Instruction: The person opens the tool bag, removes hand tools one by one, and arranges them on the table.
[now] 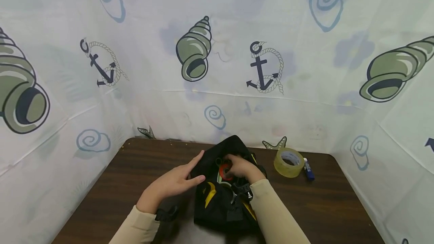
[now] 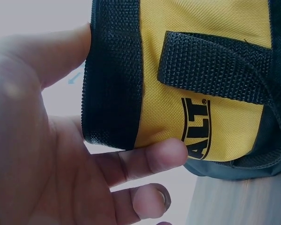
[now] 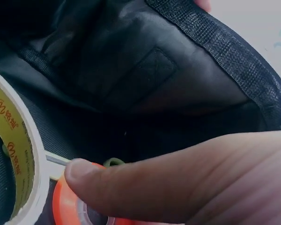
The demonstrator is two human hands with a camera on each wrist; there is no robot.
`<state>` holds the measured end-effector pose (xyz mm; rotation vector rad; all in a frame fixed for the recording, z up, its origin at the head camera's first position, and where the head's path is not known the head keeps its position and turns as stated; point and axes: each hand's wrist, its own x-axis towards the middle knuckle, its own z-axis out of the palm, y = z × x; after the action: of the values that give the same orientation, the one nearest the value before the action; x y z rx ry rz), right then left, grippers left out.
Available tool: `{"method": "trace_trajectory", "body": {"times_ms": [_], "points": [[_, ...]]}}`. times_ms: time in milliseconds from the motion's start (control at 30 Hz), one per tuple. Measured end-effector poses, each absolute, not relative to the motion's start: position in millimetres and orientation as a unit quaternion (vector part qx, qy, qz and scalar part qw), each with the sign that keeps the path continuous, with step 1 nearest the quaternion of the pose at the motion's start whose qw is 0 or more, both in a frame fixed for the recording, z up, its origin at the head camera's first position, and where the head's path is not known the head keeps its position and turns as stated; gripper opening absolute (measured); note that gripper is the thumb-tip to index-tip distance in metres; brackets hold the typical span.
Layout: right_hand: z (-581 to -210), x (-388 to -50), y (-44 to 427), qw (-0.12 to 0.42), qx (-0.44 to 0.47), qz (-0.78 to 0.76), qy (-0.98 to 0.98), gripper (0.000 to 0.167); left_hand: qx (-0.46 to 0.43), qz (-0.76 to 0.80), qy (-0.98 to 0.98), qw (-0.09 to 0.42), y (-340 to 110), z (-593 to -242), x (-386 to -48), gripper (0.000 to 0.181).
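Note:
A black and yellow tool bag (image 1: 207,214) sits unzipped near the table's front. My left hand (image 1: 169,184) holds its left rim. In the left wrist view, the thumb passes behind the zippered edge (image 2: 113,75), while a finger lies on the yellow side (image 2: 164,122) by black lettering. Inside the bag, my right hand (image 1: 241,168) pinches an orange tape roll (image 3: 65,201); the thumb lies over it, and its other fingers are mostly hidden. Beside that roll is a larger white-edged tape roll (image 3: 37,159) with a yellow printed core. A small green ring-shaped thing (image 3: 114,161) shows behind the thumb.
On the brown table (image 1: 135,176), right of the bag, stands a roll of clear yellowish packing tape (image 1: 283,166). A small blue tube with a white end (image 1: 309,170) lies beside it. A patterned curtain (image 1: 230,112) surrounds the table's back and sides.

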<state>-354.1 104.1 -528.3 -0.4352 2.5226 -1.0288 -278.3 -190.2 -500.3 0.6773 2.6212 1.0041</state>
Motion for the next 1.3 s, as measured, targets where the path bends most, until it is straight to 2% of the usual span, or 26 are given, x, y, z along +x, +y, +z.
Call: {"method": "trace_trajectory", "body": {"times_ms": [433,867,1133,1300], "points": [[-529,-352,104,0.199,-0.153,-0.332,0.909,0.064,0.227,0.346,0.902,0.128,-190,-499,-277,0.085],[-539,-351,104,0.163,-0.17,-0.337,0.912,0.063,0.223,0.348,0.901,0.132,-189,-499,-277,0.087],[-536,-349,103,0.148,-0.222,-0.307,0.914,0.034,0.227,0.349,0.9,0.127,-190,-500,-277,0.09],[-533,-346,103,0.145,-0.23,-0.311,0.911,0.034,0.228,0.352,0.899,0.127,-190,-500,-277,0.09]]}}
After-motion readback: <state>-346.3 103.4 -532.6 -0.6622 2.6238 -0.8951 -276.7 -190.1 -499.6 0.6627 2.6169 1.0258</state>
